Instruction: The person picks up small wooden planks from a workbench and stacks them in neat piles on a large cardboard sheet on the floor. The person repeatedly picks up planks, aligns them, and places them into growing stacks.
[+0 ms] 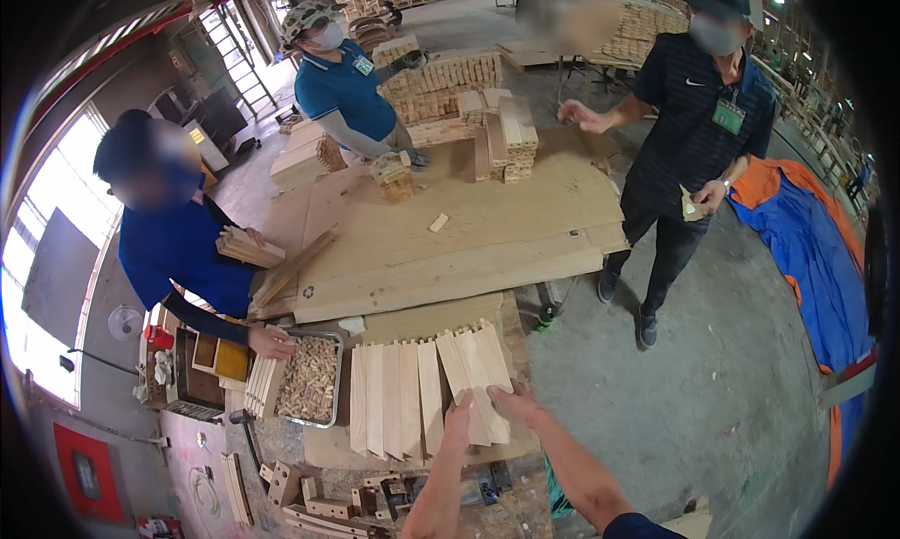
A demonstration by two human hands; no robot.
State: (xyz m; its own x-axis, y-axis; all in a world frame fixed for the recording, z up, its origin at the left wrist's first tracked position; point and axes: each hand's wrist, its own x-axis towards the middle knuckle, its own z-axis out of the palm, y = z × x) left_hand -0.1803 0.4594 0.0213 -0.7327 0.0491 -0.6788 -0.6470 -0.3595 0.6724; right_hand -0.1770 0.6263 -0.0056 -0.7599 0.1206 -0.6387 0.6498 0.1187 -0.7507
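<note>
Both of my hands are at the near table, on a small group of pale wooden slats (476,366) at the right end of a row. My left hand (459,415) grips the group's left side, its fingers closed against the wood. From the right side my right hand (516,406) grips the same slats, thumb and fingers on the outer edge. More wooden slats (392,398) lie side by side to the left, with small pegs at their far ends. Beyond them stands a metal tray (338,380) full of short wooden dowels (309,375).
Wooden blocks (284,483) and clamps lie along the near edge. A person in blue (178,248) at left holds slats and reaches beside the tray. Two other people stand around the cardboard-covered table (450,248), which bears stacked wood (511,131). A blue-orange tarp (806,258) lies right.
</note>
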